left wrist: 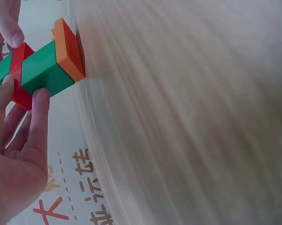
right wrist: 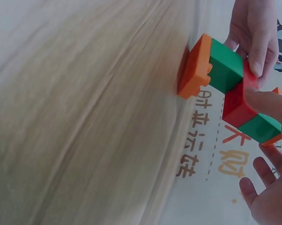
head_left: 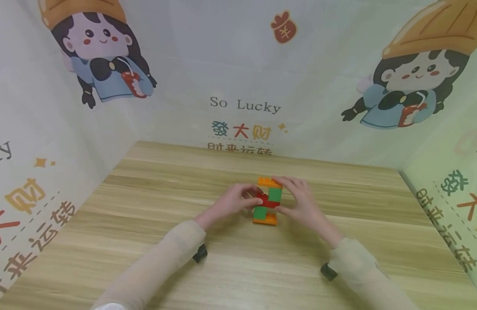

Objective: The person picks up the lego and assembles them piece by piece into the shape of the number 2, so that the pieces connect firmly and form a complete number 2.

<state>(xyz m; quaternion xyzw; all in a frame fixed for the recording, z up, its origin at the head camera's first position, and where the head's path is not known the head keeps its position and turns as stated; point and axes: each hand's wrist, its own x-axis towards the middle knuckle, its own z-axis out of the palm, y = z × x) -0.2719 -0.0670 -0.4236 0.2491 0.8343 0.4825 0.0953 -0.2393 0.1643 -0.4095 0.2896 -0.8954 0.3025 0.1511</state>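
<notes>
A stack of toy building bricks stands upright on the wooden table. From the bottom it runs orange (head_left: 270, 221), green (head_left: 259, 212), red (head_left: 271, 203), green (head_left: 275, 194) and orange (head_left: 264, 181), with the two greens offset to opposite sides. My left hand (head_left: 236, 201) pinches the red brick (left wrist: 19, 70) from the left; its fingers also touch the lower green brick (left wrist: 47, 70). My right hand (head_left: 303, 201) holds the stack from the right, thumb against the red brick (right wrist: 237, 105) and fingers up at the top orange brick.
Under and around the stack lies the wood-grain table (head_left: 137, 181). Printed cloth walls (head_left: 176, 86) rise behind it and on both sides. A black wrist device (head_left: 200, 254) shows under the left sleeve, and another (head_left: 328, 272) beside the right one.
</notes>
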